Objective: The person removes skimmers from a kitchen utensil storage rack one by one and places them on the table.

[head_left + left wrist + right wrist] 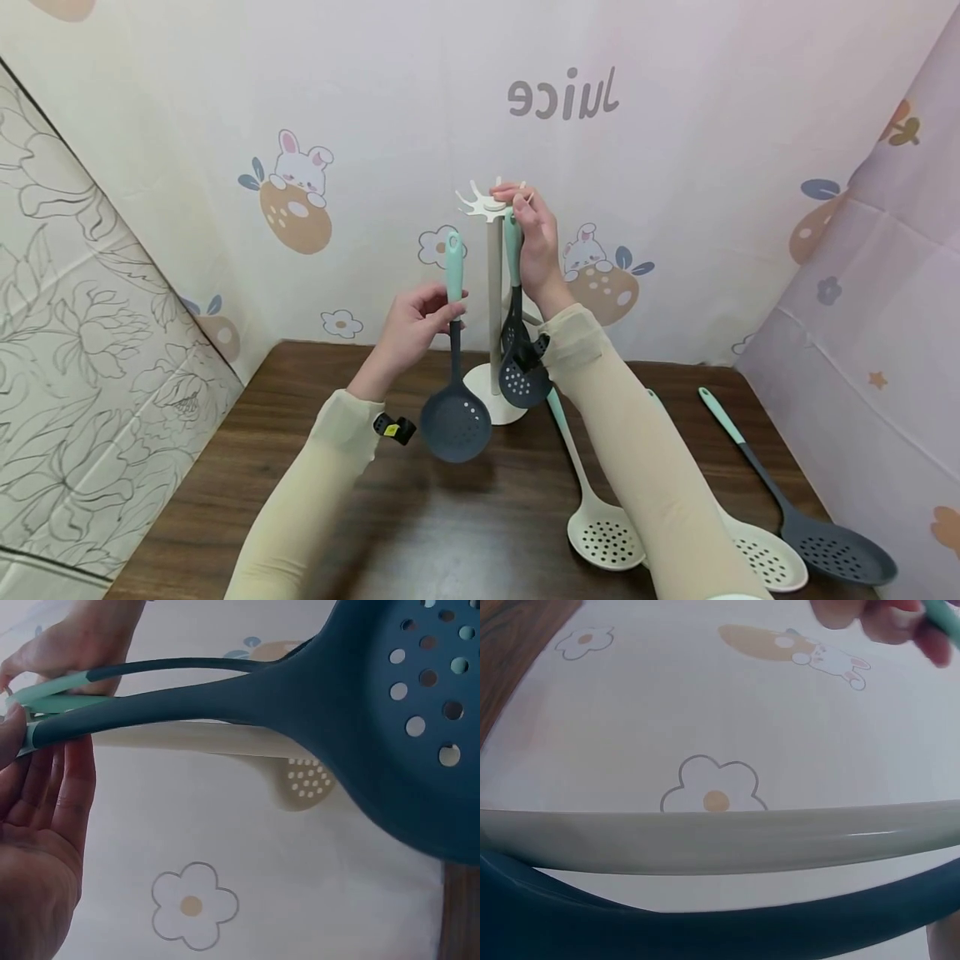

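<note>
My left hand pinches a dark skimmer by its stem, just under the mint handle. The skimmer hangs upright in front of a cream utensil rack, its round holed bowl down. At the rack's hooked top, my right hand grips the upper end of a mint handle belonging to a dark slotted spoon. That spoon hangs along the right side of the post. In the left wrist view, a second mint handle lies close to it, and a pale skimmer hangs behind the post.
On the brown table, a cream skimmer lies right of the rack base. A second cream skimmer is partly covered by my right sleeve. Beside it rests a dark slotted turner. Printed cloth hangs behind the table.
</note>
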`<action>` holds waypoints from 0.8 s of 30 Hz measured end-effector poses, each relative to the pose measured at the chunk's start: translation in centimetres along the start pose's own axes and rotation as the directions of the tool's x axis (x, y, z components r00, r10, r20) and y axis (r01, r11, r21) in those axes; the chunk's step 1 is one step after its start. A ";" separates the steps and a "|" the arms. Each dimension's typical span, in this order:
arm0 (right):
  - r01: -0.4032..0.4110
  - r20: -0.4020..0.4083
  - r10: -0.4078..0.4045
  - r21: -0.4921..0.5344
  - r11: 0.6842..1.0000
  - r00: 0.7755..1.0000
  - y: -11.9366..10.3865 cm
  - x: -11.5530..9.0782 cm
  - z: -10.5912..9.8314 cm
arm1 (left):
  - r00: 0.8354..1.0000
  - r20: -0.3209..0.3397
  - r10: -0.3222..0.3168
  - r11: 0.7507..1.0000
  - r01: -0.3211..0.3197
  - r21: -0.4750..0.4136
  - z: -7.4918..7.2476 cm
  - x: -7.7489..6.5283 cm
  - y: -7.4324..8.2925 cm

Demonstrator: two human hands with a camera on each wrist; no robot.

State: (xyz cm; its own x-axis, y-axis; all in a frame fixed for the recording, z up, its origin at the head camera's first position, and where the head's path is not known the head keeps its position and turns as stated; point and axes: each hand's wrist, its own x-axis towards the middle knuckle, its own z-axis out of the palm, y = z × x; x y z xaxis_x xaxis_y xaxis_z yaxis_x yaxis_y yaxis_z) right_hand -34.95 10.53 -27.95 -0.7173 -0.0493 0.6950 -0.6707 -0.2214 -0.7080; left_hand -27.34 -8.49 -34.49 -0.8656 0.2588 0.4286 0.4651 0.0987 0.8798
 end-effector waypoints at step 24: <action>0.005 -0.006 -0.005 -0.004 1.000 1.000 -0.1 -0.1 -0.1 | 0.992 0.018 -0.123 0.992 0.123 -0.017 -0.1 -1.6 -3.1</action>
State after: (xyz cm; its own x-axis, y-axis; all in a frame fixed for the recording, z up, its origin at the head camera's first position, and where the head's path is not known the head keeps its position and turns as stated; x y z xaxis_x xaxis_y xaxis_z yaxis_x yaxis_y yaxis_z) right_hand -34.83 10.67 -27.98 -0.7150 -0.0421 0.6979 -0.6751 -0.2181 -0.7048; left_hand -27.47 -9.34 -37.88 -0.9126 0.2623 0.3135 0.3518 0.1136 0.9291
